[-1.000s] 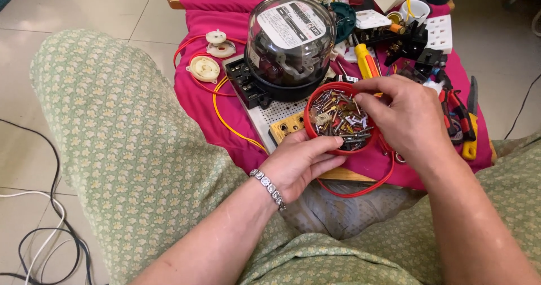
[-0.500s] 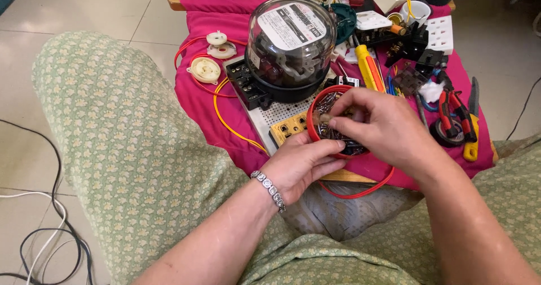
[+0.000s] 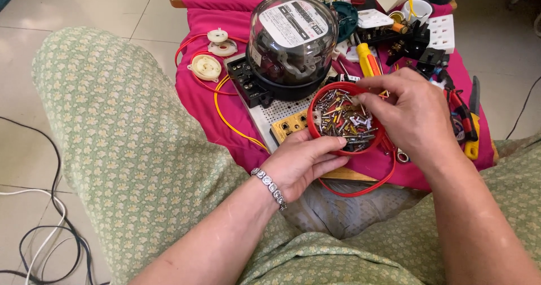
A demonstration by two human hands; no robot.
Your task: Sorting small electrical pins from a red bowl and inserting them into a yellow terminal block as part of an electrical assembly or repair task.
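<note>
Left hand cups red screw dish; right hand fingertips pinch among the screws; a tilt risks spilling them.

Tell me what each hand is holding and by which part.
Left hand holds the round red plastic dish of screws by its near rim. Right hand reaches fingers into it; a grasp cannot be told.

We can't see the right side of the red bowl: our right hand covers it and its fingertips hide whichever screw they touch. Our left hand hides the bowl's near rim. The pink cloth's far edge is cut off at top; the pliers are partly hidden.
</note>
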